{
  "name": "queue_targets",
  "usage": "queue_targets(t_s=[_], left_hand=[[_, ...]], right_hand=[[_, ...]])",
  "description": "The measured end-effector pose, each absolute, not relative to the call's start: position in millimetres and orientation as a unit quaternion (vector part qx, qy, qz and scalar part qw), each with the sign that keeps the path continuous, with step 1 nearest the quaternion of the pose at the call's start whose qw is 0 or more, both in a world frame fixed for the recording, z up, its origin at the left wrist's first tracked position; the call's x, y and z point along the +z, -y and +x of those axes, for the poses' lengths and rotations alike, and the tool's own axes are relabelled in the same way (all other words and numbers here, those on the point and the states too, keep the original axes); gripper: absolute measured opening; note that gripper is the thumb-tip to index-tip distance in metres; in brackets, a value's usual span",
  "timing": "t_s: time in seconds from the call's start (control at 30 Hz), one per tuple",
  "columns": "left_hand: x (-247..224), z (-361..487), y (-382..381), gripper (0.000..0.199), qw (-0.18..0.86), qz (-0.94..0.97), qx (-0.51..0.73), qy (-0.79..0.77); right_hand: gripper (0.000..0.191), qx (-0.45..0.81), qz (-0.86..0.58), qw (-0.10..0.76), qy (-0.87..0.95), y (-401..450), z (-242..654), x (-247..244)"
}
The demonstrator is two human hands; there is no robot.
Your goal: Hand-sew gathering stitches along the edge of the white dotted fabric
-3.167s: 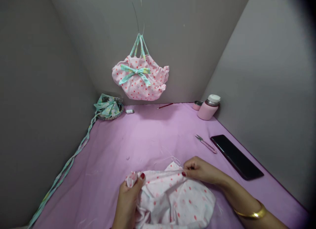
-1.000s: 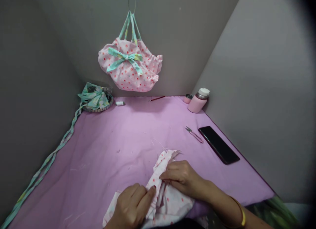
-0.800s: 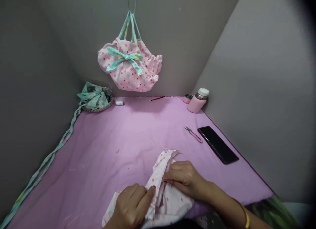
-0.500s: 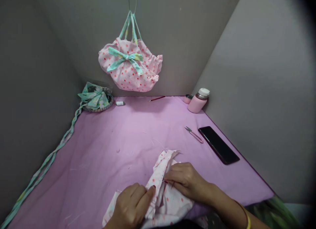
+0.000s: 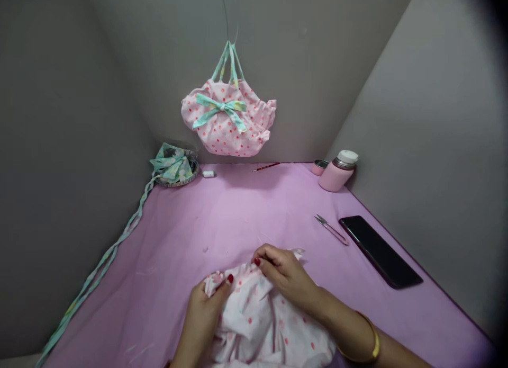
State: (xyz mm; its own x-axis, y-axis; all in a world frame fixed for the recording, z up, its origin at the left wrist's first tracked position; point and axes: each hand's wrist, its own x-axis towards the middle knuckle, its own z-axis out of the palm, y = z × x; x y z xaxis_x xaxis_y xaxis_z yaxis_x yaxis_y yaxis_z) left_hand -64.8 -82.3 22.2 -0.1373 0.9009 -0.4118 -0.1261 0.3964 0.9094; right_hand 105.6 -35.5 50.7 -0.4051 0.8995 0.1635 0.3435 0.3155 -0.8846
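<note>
A white cloth with pink and red dots (image 5: 254, 315) lies bunched at the near edge of the purple-covered table. My left hand (image 5: 206, 307) pinches its upper left edge, thumb on top. Higher and to the right, my right hand (image 5: 283, 275) has thumb and fingers closed on the top edge of the same cloth. Whether a needle is between those fingers is too small to tell. A yellow bangle (image 5: 375, 341) circles my right forearm.
Thread snips (image 5: 332, 231) and a black phone (image 5: 381, 251) lie right. Behind stand a pink bottle (image 5: 337, 172) and open pink tin (image 5: 319, 167). A dotted bag (image 5: 230, 122) hangs over the back; a basket (image 5: 178, 182) with green cloth sits back left.
Both hands have raised the cloth's edge and hold it stretched between them. My left hand has turned and moved up; my right hand has moved slightly up. The view has shifted.
</note>
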Motion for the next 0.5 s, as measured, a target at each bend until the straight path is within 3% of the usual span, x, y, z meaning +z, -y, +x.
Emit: queue_targets(t_s=[0.13,0.3,0.5], left_hand=[[23.9,-71.1,76.2,0.028,0.568,0.326,0.447,-0.609],[10.9,-81.6,65.7,0.027,0.521,0.365,0.427,-0.643],[2.6,-86.0,57.7,0.026,0.495,0.393,0.419,-0.652]], right_hand=[[0.002,0.492,-0.409,0.338,0.69,22.3,87.7,31.7],[0.01,0.582,-0.412,0.328,0.62,10.0,83.7,2.7],[0.022,0.599,-0.403,0.295,0.626,5.7,85.2,7.8]])
